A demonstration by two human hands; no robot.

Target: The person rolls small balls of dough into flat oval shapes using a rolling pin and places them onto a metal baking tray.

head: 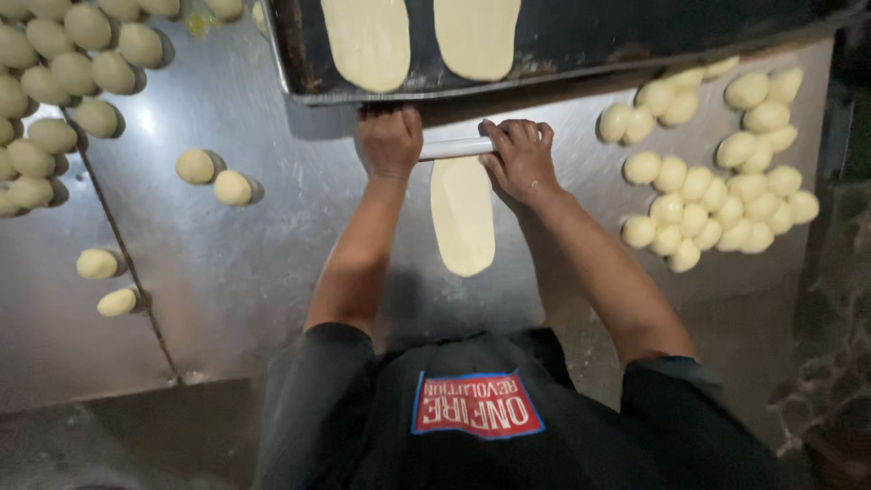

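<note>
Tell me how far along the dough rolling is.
Done: two flattened ovals lie on the dark tray. In hand: left hand and right hand press the white rolling pin on a third oval. Left: many dough balls on the metal table.

The person wears a black short-sleeved shirt [472,417] bearing a red patch [476,406] edged in blue.

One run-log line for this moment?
left hand, right hand: on rolling pin | dough strip: flat under pin | tray: two ovals
</note>
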